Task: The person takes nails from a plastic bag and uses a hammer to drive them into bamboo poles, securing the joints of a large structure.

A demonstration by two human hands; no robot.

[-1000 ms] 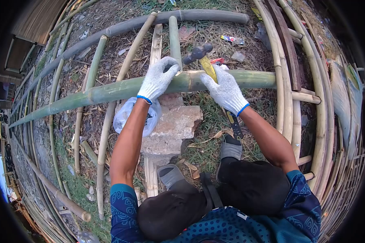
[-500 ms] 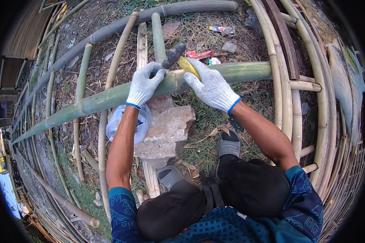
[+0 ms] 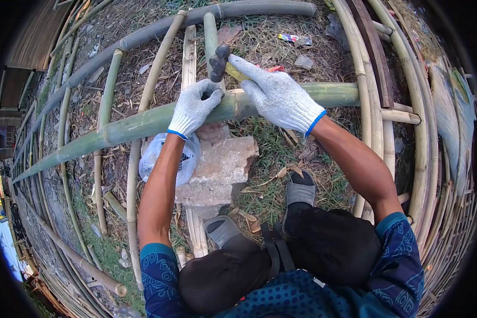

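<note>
My right hand [image 3: 283, 95], in a white knit glove with a blue cuff, is wrapped round the yellow handle of a hammer [image 3: 219, 63]. The dark hammer head is above the thick green bamboo pole [image 3: 169, 117], close to my left fingertips. My left hand [image 3: 194, 107], gloved the same way, rests at the pole with thumb and fingers pinched together; whatever is between them is too small to make out. A thinner green bamboo piece [image 3: 211, 37] meets the pole behind the hammer.
Below the pole lies a broken concrete block [image 3: 222, 169] beside a clear plastic bag [image 3: 188, 159]. Bamboo poles [image 3: 373, 95] run along the right, and a long curved pole [image 3: 143, 36] crosses the top. A colourful wrapper [image 3: 295, 39] lies on the ground.
The hammer has swung more upright, its head slightly up and left. My right hand has moved a little right and turned, while my left hand keeps its pinch near the pole.
</note>
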